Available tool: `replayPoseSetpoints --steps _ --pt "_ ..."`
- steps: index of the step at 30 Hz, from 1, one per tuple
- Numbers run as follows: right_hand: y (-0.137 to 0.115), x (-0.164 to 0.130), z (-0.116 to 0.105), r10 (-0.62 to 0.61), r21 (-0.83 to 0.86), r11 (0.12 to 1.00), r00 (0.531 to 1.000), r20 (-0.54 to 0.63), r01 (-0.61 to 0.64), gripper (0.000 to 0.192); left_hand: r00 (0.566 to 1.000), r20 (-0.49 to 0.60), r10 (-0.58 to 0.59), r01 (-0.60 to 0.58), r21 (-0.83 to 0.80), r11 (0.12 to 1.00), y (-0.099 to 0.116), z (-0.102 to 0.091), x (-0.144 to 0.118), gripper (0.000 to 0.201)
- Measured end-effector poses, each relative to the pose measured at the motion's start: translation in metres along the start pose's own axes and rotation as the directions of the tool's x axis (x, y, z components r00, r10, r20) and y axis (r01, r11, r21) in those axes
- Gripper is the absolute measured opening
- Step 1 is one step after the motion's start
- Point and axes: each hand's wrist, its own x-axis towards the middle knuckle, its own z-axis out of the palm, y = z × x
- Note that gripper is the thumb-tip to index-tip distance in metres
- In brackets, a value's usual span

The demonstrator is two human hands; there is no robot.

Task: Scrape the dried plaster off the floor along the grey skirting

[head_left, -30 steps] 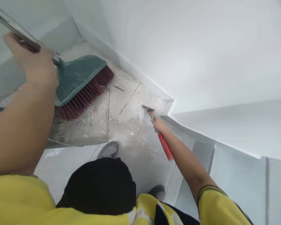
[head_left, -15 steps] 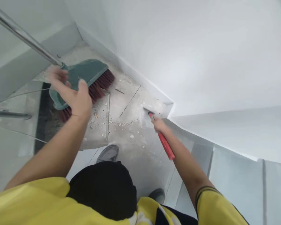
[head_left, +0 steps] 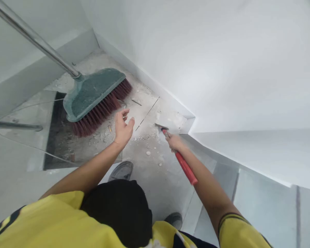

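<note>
Gripping: my right hand (head_left: 173, 141) is closed round the red handle of the scraper (head_left: 180, 159), near the blade end.
Scraper: its metal blade lies flat on the dusty floor (head_left: 155, 179), tucked close to the corner where the white skirting (head_left: 155, 86) turns; the red handle runs back along my forearm, its far end sticking out past my wrist.
Left hand: my left hand (head_left: 123, 126) is free, fingers spread and slightly curled, palm turned away from me, holding nothing; it hangs above the floor just beside the broom bristles.
Broom: the broom (head_left: 95, 94) has a green head and dark red bristles that rest on the gritty floor; its metal pole slants up to the upper left edge of the view, touched by neither of my hands.
Debris: pale crumbs and chips (head_left: 147, 152) are scattered between the broom and the scraper blade, thickest near the corner.
Glass panel: a glass panel (head_left: 20, 144) with a metal fitting stands to my left, beside the broom.
Feet: my grey shoe (head_left: 121, 171) stands just behind the debris, below my left hand.
</note>
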Motion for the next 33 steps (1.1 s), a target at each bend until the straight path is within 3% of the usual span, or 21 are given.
replayPoseSetpoints --steps 3,9,12,16,18,23,25,30,33 --pt "0.002 -0.002 0.013 0.002 -0.021 1.000 1.000 0.016 -0.002 0.049 0.997 0.034 -0.070 0.069 0.006 0.998 -0.016 -0.001 -0.008 0.031" --pt "-0.048 0.059 -0.013 -0.023 0.059 0.998 0.987 -0.156 0.032 0.048 0.985 0.142 -0.095 0.097 -0.006 0.995 -0.017 0.018 -0.019 0.029" --pt "-0.037 0.035 0.003 -0.061 0.001 0.998 0.990 -0.127 0.061 0.048 0.982 0.163 -0.096 0.097 0.002 0.995 -0.020 0.010 -0.012 0.027" --pt "-0.005 -0.013 0.034 -0.045 -0.091 0.995 0.999 0.020 0.047 0.049 0.973 0.123 -0.195 0.190 0.050 0.980 -0.038 -0.002 -0.010 0.024" --pt "-0.012 -0.007 0.029 -0.050 -0.112 0.992 0.998 0.031 0.053 0.047 0.964 0.132 -0.230 0.224 0.057 0.973 -0.042 0.004 -0.012 0.024" --pt "-0.064 0.059 -0.008 -0.071 -0.089 0.994 0.983 -0.171 0.057 0.046 0.954 0.203 -0.221 0.230 -0.023 0.973 -0.029 0.029 -0.011 0.025" --pt "-0.065 0.053 0.000 -0.063 -0.093 0.994 0.984 -0.166 0.048 0.048 0.950 0.194 -0.245 0.257 -0.037 0.966 -0.025 0.027 -0.006 0.025" --pt "-0.031 -0.004 0.049 -0.040 -0.222 0.975 0.998 -0.056 0.027 0.052 0.934 0.102 -0.342 0.346 -0.021 0.938 -0.029 0.002 0.003 0.021" --pt "-0.048 0.016 0.031 -0.025 -0.215 0.977 0.993 -0.118 -0.001 0.051 0.922 0.078 -0.379 0.380 -0.003 0.925 -0.029 -0.009 0.002 0.022"
